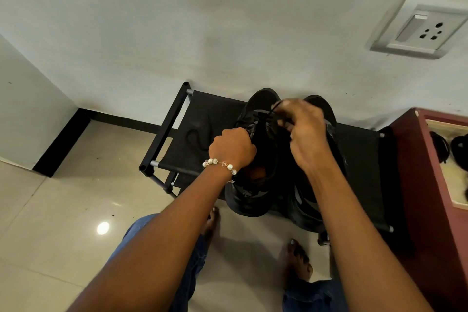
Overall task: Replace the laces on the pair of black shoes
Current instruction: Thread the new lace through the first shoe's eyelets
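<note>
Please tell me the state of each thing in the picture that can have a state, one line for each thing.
left shoe: on the rack, laces partly threaded, being worked on
right shoe: on the rack, mostly hidden behind the arm
loose lace: lying on the rack, untouched
left hand: grips the left shoe
right hand: pinches the lace end
shoe rack: standing against the wall

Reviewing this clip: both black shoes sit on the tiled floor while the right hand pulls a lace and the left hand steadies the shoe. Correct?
Not quite. The head view shows both black shoes on the black rack, not the floor. The rest holds: the right hand pulls a lace and the left hand steadies the shoe.
</note>
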Action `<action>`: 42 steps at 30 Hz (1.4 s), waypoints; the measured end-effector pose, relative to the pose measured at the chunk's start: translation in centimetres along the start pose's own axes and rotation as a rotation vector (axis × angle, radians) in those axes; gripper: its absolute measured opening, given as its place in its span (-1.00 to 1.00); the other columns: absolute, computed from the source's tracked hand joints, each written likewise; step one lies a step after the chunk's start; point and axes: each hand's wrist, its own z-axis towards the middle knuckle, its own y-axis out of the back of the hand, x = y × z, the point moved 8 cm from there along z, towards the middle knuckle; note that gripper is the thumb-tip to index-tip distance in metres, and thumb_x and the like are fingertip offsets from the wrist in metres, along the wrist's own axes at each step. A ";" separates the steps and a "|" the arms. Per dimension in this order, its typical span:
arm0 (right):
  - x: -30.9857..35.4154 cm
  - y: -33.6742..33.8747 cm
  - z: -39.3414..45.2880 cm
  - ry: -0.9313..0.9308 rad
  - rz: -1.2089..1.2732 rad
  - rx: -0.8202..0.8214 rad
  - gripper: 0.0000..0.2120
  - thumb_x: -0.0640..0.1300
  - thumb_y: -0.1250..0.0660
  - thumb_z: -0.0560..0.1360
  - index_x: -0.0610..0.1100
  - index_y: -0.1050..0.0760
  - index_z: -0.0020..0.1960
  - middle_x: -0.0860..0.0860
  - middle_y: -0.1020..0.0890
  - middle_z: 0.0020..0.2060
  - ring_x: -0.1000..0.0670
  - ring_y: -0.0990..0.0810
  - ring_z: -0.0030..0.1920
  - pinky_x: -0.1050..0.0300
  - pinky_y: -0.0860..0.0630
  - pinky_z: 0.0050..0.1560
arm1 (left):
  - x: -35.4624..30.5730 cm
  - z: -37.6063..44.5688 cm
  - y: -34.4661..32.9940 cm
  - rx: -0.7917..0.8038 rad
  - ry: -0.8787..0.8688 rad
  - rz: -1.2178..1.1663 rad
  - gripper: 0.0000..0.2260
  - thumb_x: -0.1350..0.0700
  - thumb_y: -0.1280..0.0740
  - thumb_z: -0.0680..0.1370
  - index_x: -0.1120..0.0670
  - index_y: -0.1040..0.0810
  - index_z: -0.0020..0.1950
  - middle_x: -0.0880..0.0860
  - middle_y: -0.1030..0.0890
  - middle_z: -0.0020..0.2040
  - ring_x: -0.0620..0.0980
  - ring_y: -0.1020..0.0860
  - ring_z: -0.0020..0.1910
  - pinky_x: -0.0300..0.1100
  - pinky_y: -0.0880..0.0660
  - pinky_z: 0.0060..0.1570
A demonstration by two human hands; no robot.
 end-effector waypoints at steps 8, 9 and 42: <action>1.7 0.9 0.2 0.142 0.016 0.023 -0.82 -0.14 -0.25 0.60 -0.16 -0.48 -0.15 -0.04 -0.54 -0.28 0.02 -0.41 -0.40 0.11 -0.40 -0.32 | -0.1 -0.2 0.1 0.014 0.015 0.003 -0.81 0.07 -0.24 0.57 0.13 -0.35 -0.18 0.14 -0.46 -0.06 0.11 -0.41 -0.24 -0.10 -0.36 -0.23; 1.5 0.4 0.1 0.215 -0.327 0.041 -0.84 -0.08 -0.30 0.59 -0.15 -0.52 -0.11 0.00 -0.57 -0.26 0.05 -0.47 -0.35 0.14 -0.44 -0.29 | -0.2 -0.2 0.1 0.012 0.013 0.006 -0.82 0.06 -0.24 0.57 0.14 -0.36 -0.15 0.16 -0.48 -0.03 0.13 -0.43 -0.22 -0.09 -0.36 -0.22; -1.7 -2.4 -0.3 0.237 -1.306 0.209 -0.70 0.03 -0.26 0.59 -0.12 -0.58 0.20 -0.05 -0.44 0.16 -0.06 -0.45 0.20 -0.14 -0.40 0.23 | 0.0 0.2 -0.3 0.012 0.033 0.013 -0.73 0.00 -0.21 0.60 0.18 -0.48 0.14 0.23 -0.51 0.18 0.27 -0.53 0.09 -0.07 -0.38 -0.14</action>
